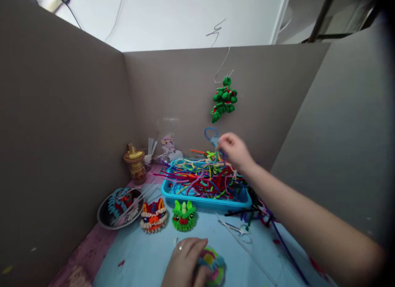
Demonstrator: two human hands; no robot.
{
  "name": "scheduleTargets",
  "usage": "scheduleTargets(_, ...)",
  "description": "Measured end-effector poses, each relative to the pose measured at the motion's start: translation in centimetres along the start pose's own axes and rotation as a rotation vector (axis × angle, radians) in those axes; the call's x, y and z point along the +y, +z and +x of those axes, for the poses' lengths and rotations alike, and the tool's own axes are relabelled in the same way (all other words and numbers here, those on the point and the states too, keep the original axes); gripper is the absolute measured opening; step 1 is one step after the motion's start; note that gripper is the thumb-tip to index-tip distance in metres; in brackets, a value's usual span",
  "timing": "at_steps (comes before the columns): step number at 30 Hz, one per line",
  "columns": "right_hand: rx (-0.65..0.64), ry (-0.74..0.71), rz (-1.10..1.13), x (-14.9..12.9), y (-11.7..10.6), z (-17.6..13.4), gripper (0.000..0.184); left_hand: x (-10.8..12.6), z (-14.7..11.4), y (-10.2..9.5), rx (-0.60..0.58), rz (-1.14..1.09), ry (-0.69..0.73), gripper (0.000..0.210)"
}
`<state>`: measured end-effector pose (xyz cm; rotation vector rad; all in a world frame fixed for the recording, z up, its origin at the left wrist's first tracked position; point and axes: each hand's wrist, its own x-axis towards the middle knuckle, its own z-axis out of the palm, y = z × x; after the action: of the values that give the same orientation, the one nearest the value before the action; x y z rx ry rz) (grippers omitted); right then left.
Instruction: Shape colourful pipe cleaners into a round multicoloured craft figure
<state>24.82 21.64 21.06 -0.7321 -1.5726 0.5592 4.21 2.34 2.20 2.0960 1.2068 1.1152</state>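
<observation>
My right hand (233, 149) is raised over the back of a blue tray (200, 202), its fingers pinched on a tangle of blue pipe cleaners (212, 135) with a loop sticking up. Low in front, my left hand (187, 262) curls round the left side of a round, multicoloured pipe-cleaner piece (214, 264) in green, pink, yellow and blue. Part of that piece is hidden by the fingers. Many loose pipe cleaners (197, 178) fill the tray. Just beyond my left hand sit a green animal head (184, 216) and an orange-and-cream one (153, 215).
Scissors (239, 229) lie on the blue mat beside a thin clear stick (247, 248). A metal bowl (103, 221) with beads and a blue piece stands left, near a brown cup (135, 163). Green figures (224, 99) hang on wire against the grey back partition (173, 81).
</observation>
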Motion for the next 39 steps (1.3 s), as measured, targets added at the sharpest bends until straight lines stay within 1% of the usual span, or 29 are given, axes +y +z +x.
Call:
scheduleTargets(1,-0.183,0.022,-0.115,0.6,1.7,-2.7,0.01,0.3,0.2,-0.2,0.067,-0.122,-0.088,0.035)
scheduleTargets(3,-0.501,-0.018,-0.263,1.1,4.7,-7.8,0.01,0.6,0.7,-0.8,0.184,-0.395,-0.314,0.036)
scheduleTargets(4,-0.654,-0.075,-0.324,1.1,5.9,-9.9,0.01,0.6,1.1,-1.0,0.234,-0.541,-0.424,0.04)
scheduleTargets(5,-0.77,-0.157,-0.398,0.9,6.8,-11.7,0.01,0.5,1.5,-1.3,0.272,-0.681,-0.516,0.046)
scheduleTargets(7,-0.898,-0.312,-0.522,0.5,8.0,-14.3,0.011,0.5,2.2,-1.8,0.3,-0.91,-0.642,0.054)
scheduleTargets(8,-0.918,-0.379,-0.563,0.4,8.4,-15.1,0.01,0.5,2.4,-2.1,0.303,-0.978,-0.683,0.052)
scheduleTargets(10,-0.939,-0.48,-0.621,0.3,8.8,-15.9,0.01,0.7,2.7,-2.5,0.317,-1.039,-0.749,0.042)
scheduleTargets(12,-0.945,-0.55,-0.661,0.8,8.8,-16.0,0.01,1.0,2.8,-2.7,0.364,-1.043,-0.795,0.038)
scheduleTargets(15,-0.927,-0.612,-0.753,2.7,8.2,-14.9,0.012,1.0,2.8,-2.9,0.485,-1.017,-0.784,0.04)
scheduleTargets(17,-0.893,-0.608,-0.831,4.8,7.2,-13.4,0.015,0.8,2.8,-3.0,0.565,-0.997,-0.748,0.042)
scheduleTargets(18,-0.865,-0.572,-0.865,6.0,6.6,-12.5,0.015,0.6,2.7,-3.1,0.603,-0.989,-0.735,0.042)
scheduleTargets(20,-0.815,-0.431,-0.914,8.4,5.1,-10.5,0.015,0.4,2.7,-3.2,0.676,-0.98,-0.73,0.042)
scheduleTargets(24,-0.804,-0.221,-1.0,12.3,2.4,-7.5,0.019,0.1,2.8,-4.1,0.844,-1.013,-0.703,0.038)
scheduleTargets(27,-0.762,-0.088,-1.084,14.5,1.5,-7.0,0.023,-0.2,3.0,-4.9,0.957,-1.081,-0.685,0.034)
scheduleTargets(28,-0.757,-0.059,-1.11,15.0,1.4,-7.0,0.025,-0.3,3.1,-5.2,0.975,-1.104,-0.687,0.033)
scheduleTargets(30,-0.764,-0.015,-1.144,15.8,1.5,-7.3,0.03,-0.4,3.1,-5.4,0.969,-1.149,-0.684,0.033)
scheduleTargets(32,-0.787,0.018,-1.14,16.0,1.6,-7.4,0.035,-0.5,3.1,-5.5,0.927,-1.188,-0.673,0.034)
scheduleTargets(34,-0.796,0.048,-1.085,15.4,1.7,-7.2,0.039,-0.4,3.0,-5.4,0.89,-1.21,-0.665,0.036)
scheduleTargets(37,-0.739,0.08,-0.878,13.0,1.3,-7.2,0.033,-0.2,2.9,-5.3,0.886,-1.219,-0.643,0.038)
scheduleTargets(39,-0.662,0.052,-0.704,10.5,0.7,-7.7,0.026,-0.1,2.8,-5.2,0.895,-1.227,-0.622,0.038)
